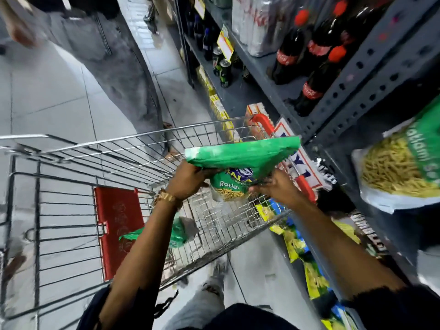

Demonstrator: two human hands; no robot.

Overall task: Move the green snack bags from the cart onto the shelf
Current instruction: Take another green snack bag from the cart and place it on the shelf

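Both hands lifting green plastic snack bag (240,163) above silver wire cart (100,163), beside grey metal shelf (357,75).

Left grip (188,182) and right grip (276,186) closing on bag's lower corners.

Bag looking light, soft, crinkly, likely slick; contents probably crushable. Edges and corners giving best hold.

Count: one bag in hand, one green bag in cart (177,232), one similar bag on shelf (400,167).

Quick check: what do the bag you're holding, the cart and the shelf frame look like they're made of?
Bag: thin glossy plastic film, it seems; it creases and shines between both hands. Cart: bare metal wire, bright and shiny, with red plastic-looking trim. Shelf frame: grey painted metal, probably steel; it has rows of punched holes.
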